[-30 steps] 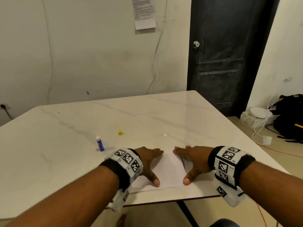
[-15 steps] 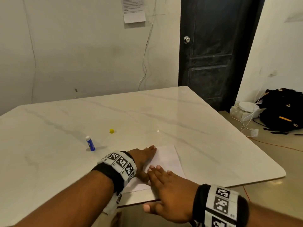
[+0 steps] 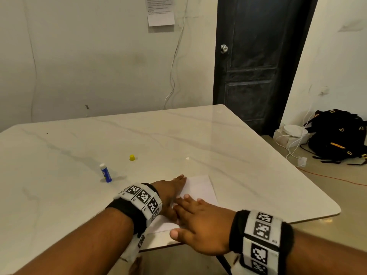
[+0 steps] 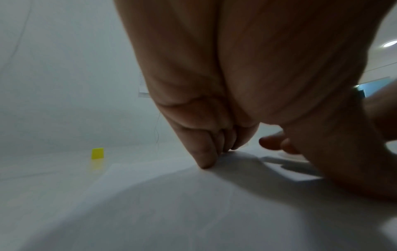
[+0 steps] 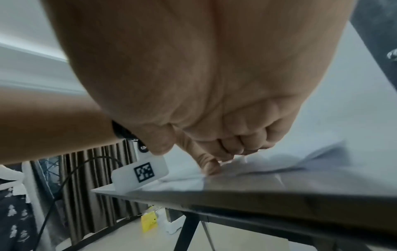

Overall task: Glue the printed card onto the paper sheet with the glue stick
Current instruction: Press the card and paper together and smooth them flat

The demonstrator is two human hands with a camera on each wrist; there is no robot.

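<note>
Since prev frame your right hand (image 3: 200,225) crosses onto paper (image 3: 200,190); both hands flat, left hand (image 3: 168,191) too, gripping nothing. Step: pressing down. Next: recap glue stick (image 3: 105,172).

The head view looks down and forward across the white marble-patterned bench (image 3: 178,139) from above. Each wrist view sits low and very close under its palm, skimming the bench. Head and left wrist views share the small yellow plastic cap (image 3: 132,157).
</note>
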